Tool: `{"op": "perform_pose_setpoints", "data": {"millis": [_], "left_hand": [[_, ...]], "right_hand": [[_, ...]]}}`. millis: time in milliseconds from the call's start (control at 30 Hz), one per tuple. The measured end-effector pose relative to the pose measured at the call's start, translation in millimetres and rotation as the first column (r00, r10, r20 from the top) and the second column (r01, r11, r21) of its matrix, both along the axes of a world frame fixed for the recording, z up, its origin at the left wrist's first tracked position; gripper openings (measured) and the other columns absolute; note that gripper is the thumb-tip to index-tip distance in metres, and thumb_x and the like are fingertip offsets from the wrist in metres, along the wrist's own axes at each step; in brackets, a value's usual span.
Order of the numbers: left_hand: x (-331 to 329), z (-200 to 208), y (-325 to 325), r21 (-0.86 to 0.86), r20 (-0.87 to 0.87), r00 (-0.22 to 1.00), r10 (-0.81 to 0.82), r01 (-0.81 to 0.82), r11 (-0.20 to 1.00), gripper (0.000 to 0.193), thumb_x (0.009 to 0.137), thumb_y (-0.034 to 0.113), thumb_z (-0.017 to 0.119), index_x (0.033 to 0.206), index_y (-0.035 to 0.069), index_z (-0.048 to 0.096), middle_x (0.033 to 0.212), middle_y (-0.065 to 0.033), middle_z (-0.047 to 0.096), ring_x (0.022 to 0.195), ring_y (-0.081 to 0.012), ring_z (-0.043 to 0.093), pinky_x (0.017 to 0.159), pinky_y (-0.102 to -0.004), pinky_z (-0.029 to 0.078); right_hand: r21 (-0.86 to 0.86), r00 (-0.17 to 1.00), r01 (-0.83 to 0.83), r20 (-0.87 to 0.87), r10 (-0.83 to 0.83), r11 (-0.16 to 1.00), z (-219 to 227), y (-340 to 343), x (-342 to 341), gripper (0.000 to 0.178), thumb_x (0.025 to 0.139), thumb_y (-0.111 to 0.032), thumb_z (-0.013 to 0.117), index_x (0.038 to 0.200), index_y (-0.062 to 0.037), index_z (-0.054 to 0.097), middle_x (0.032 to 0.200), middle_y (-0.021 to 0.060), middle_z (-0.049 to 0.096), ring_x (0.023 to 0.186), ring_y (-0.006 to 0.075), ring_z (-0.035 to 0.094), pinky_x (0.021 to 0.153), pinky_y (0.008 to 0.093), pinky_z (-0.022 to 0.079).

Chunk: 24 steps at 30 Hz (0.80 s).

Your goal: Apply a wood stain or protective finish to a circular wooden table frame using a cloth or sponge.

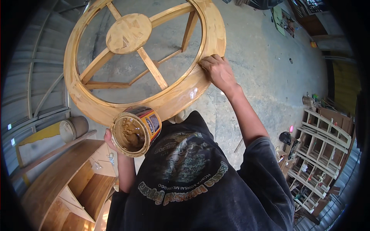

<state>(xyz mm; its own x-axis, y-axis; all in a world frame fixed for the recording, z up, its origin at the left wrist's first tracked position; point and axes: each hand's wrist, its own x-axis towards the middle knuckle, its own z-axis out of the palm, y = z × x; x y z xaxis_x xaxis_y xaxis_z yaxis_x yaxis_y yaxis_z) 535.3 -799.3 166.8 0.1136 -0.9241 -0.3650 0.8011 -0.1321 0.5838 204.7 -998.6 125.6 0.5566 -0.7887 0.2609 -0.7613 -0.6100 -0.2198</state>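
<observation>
A round wooden table frame (pixel 175 99) stands in front of me, with a wide ring, spokes and an oval-looking centre disc (pixel 129 34). Pale smears mark its wood. My left hand (pixel 109 139) grips an open can (pixel 153 122) near the ring's close edge; the can is tilted so its mouth faces up at me. Brown paste (pixel 131 133), like wood filler, coats its inside and rim. On the right part of the ring rests my right hand (pixel 219 71), fingers curled down against the wood. Whatever those fingers may pinch is hidden.
A wooden cabinet (pixel 58 173) with open compartments stands at lower left, beside a pale bucket (pixel 75 128). Stacked pale wooden frames (pixel 320 154) lean at the right. A black bag (pixel 285 138) lies near them on the concrete floor (pixel 258 69). Scraps lie at the far right.
</observation>
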Motion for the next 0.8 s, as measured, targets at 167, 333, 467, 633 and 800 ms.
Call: {"op": "perform_pose_setpoints", "data": {"millis": [167, 333, 467, 633, 800], "left_hand": [[-11.2, -18.8, 4.5, -0.162, -0.201, 0.978, -0.049, 0.017, 0.987, 0.089, 0.082, 0.062, 0.051, 0.137, -0.007, 0.040, 0.138, -0.0263, 0.045, 0.123, -0.0366, 0.049, 0.103, -0.0479, 0.041], [-38.5, -6.8, -0.4, -0.013, -0.085, 0.992, 0.088, -0.090, 0.996, 0.098, 0.080, 0.062, 0.050, 0.140, -0.012, 0.029, 0.129, -0.0265, 0.052, 0.116, -0.0364, 0.056, 0.099, -0.0473, 0.046], [-61.1, 3.8, -8.4, -0.107, -0.152, 0.988, -0.014, -0.002, 0.994, 0.096, 0.081, 0.061, 0.050, 0.140, -0.012, 0.030, 0.130, -0.0261, 0.051, 0.118, -0.0368, 0.054, 0.100, -0.0485, 0.045], [-84.0, 8.0, -10.6, -0.055, -0.093, 0.995, -0.034, 0.029, 0.998, 0.095, 0.081, 0.060, 0.047, 0.140, -0.012, 0.030, 0.133, -0.0270, 0.049, 0.120, -0.0383, 0.052, 0.102, -0.0491, 0.043], [-98.3, 5.7, -9.0, 0.085, 0.027, 0.998, 0.050, -0.052, 0.995, 0.102, 0.075, 0.065, 0.054, 0.137, -0.013, 0.034, 0.125, -0.0267, 0.055, 0.113, -0.0360, 0.057, 0.097, -0.0452, 0.047]], "right_hand": [[0.006, 0.996, 0.084, -0.023, -0.084, 0.996, -0.7, 23.1, -32.9, 0.027, 0.078, -0.005, 0.057, 0.100, -0.0099, 0.071, 0.100, 0.0010, 0.069, 0.093, 0.0190, 0.059, 0.076, 0.0325, 0.041], [0.484, 0.965, 0.170, 0.094, -0.245, 0.858, 20.0, 31.0, -66.1, 0.019, 0.078, -0.001, 0.064, 0.095, -0.0036, 0.072, 0.092, 0.0140, 0.070, 0.090, 0.0326, 0.064, 0.081, 0.0388, 0.049], [0.175, 0.922, 0.265, 0.244, -0.302, 0.948, 6.8, -8.9, -105.2, 0.024, 0.074, 0.001, 0.060, 0.094, -0.0041, 0.072, 0.089, 0.0136, 0.069, 0.086, 0.0334, 0.062, 0.078, 0.0411, 0.051], [-0.078, 0.975, 0.194, 0.126, -0.183, 0.978, 4.1, -77.4, -118.3, 0.027, 0.076, 0.002, 0.057, 0.096, -0.0069, 0.072, 0.097, 0.0079, 0.069, 0.090, 0.0277, 0.060, 0.082, 0.0373, 0.049], [-0.059, 0.988, 0.153, 0.038, -0.151, 0.986, -9.0, -117.2, -120.9, 0.029, 0.078, 0.002, 0.056, 0.100, -0.0088, 0.072, 0.097, 0.0052, 0.069, 0.092, 0.0262, 0.060, 0.083, 0.0363, 0.049]]}}
